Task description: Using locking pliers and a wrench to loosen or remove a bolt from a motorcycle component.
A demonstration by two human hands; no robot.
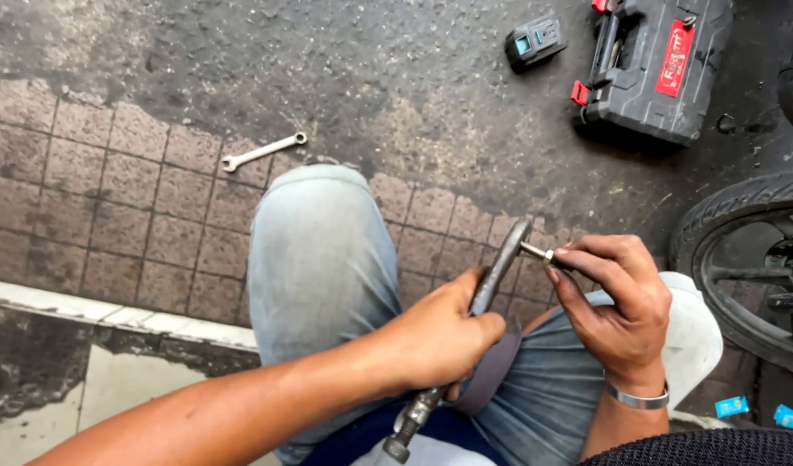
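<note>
My left hand (444,332) grips a long grey metal part (500,263) that runs from above my lap down to a knurled end (405,431) near the bottom edge. A thin pin with a small nut (539,253) sticks out of the part's upper end. My right hand (616,306) pinches that nut between thumb and fingertips; a metal bracelet (638,399) circles its wrist. Both hands work above my knees in pale blue jeans (319,259).
A silver combination spanner (263,151) lies on the brick paving beyond my left knee. A black tool case with red latches (655,65) and a battery pack (534,39) sit on dark pavement at the top right. A motorcycle wheel (741,259) stands at the right.
</note>
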